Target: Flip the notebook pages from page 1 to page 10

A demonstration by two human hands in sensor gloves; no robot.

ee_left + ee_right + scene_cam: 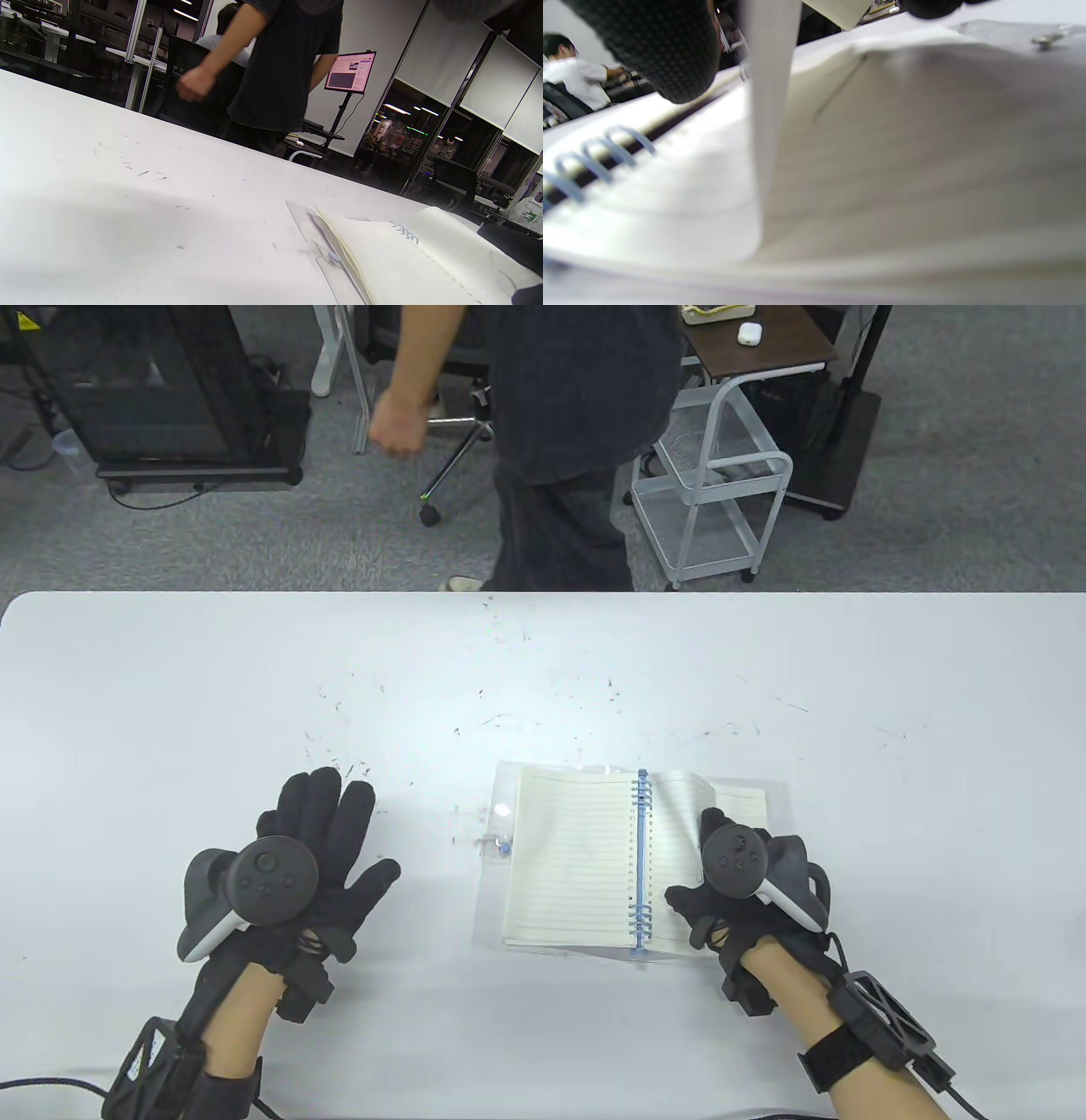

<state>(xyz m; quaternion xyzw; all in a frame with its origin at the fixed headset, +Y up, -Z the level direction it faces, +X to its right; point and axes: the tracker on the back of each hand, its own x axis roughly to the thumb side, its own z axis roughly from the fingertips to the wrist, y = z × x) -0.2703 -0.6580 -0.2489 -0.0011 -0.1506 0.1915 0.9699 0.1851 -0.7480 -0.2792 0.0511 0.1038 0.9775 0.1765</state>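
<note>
A spiral notebook lies open on the white table, with lined pages and a blue spiral down its middle. My right hand rests on the right-hand side and pinches one page, which curves up off the stack. In the right wrist view that page stands on edge beside a gloved fingertip. My left hand lies flat and open on the table, left of the notebook and apart from it. The left wrist view shows the notebook from the side.
The notebook's clear plastic cover with a snap button sticks out at its left. A person stands just beyond the table's far edge. A white wire cart stands behind on the right. Small dark marks dot the tabletop.
</note>
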